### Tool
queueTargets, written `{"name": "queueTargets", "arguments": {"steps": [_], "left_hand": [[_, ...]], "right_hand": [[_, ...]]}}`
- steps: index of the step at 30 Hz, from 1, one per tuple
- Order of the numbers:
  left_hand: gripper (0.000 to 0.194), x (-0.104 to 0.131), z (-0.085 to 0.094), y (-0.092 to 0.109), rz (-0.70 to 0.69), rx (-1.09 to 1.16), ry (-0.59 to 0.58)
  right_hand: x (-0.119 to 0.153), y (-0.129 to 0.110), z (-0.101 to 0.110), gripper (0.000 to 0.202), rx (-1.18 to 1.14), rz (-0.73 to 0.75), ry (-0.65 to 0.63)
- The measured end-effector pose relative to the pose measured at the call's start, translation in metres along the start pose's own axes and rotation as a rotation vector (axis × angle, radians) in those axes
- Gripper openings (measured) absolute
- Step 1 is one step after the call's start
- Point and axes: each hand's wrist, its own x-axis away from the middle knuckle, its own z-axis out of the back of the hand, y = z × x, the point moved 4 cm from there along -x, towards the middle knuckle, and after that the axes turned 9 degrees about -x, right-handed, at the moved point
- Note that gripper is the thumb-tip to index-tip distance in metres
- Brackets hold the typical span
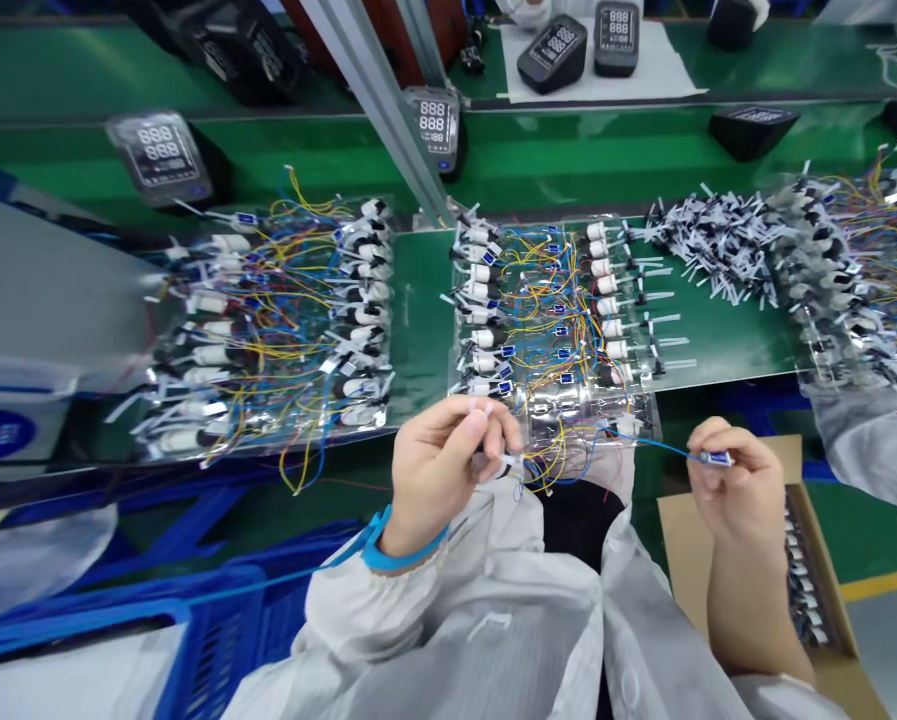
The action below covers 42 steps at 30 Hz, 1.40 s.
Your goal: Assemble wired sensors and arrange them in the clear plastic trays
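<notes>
My right hand point(737, 480), raised at the right, pinches a small blue-and-white part point(716, 458) on the end of a blue wire point(662, 445). That wire runs left to the near edge of a clear plastic tray point(560, 408). My left hand point(455, 460), with a blue wrist strap point(403, 555), is closed at the tray's near left corner. Its thumb presses on the curled fingers; what they hold is hidden. A white part with wires lies by those fingertips. Rows of white cylindrical parts point(605, 285) with coloured wires fill the tray.
Another wired tray point(268, 330) lies left, more wired parts point(853, 270) right. A pile of black-and-white strips point(718, 240) sits between trays. Display units point(161, 155) stand behind, near a metal post point(388, 110). An open cardboard box point(688, 550) is below right, a blue crate point(215, 640) below left.
</notes>
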Motion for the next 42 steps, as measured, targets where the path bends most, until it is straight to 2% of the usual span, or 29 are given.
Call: {"name": "queueTargets", "arguments": {"steps": [4, 5, 7, 9, 11, 13, 16, 18, 21, 26, 32, 39, 42], "left_hand": [[0.017, 0.011, 0.004, -0.010, 0.042, -0.156, -0.067], [0.016, 0.014, 0.003, -0.011, 0.015, -0.197, -0.097], [0.011, 0.018, -0.002, -0.010, -0.079, -0.256, -0.171], [0.006, 0.022, -0.010, -0.007, -0.173, -0.304, -0.239], [0.006, 0.026, -0.019, -0.002, -0.261, -0.371, -0.285], [0.007, 0.028, -0.026, 0.001, -0.331, -0.442, -0.304], [0.009, 0.029, -0.032, 0.002, -0.380, -0.492, -0.295], [0.007, 0.029, -0.033, 0.000, -0.391, -0.489, -0.292], [0.005, 0.029, -0.033, -0.004, -0.397, -0.491, -0.302], [0.006, 0.029, -0.028, -0.009, -0.400, -0.543, -0.257], [0.005, 0.029, -0.027, -0.014, -0.377, -0.521, -0.223], [0.003, 0.031, -0.029, -0.021, -0.347, -0.453, -0.223], [0.003, 0.032, -0.030, -0.022, -0.338, -0.450, -0.215]], "right_hand": [[0.003, -0.026, -0.005, 0.022, 0.127, 0.207, -0.029], [0.005, -0.034, -0.011, 0.020, 0.128, 0.268, -0.037], [0.010, -0.044, -0.028, 0.023, 0.103, 0.324, -0.160], [0.015, -0.046, -0.049, 0.028, 0.051, 0.264, -0.362], [0.021, -0.039, -0.070, 0.034, 0.021, 0.135, -0.571], [0.023, -0.024, -0.082, 0.042, 0.034, 0.009, -0.637], [0.018, 0.000, -0.088, 0.053, 0.090, -0.056, -0.530], [0.014, 0.011, -0.089, 0.047, 0.182, -0.011, -0.473], [0.013, 0.021, -0.091, 0.042, 0.240, -0.004, -0.479], [0.014, 0.019, -0.093, 0.041, 0.073, -0.013, -0.360], [0.016, 0.021, -0.095, 0.036, 0.031, -0.026, -0.370], [0.017, 0.030, -0.089, 0.016, 0.012, -0.049, -0.328], [0.017, 0.031, -0.087, 0.018, 0.029, -0.055, -0.323]]}}
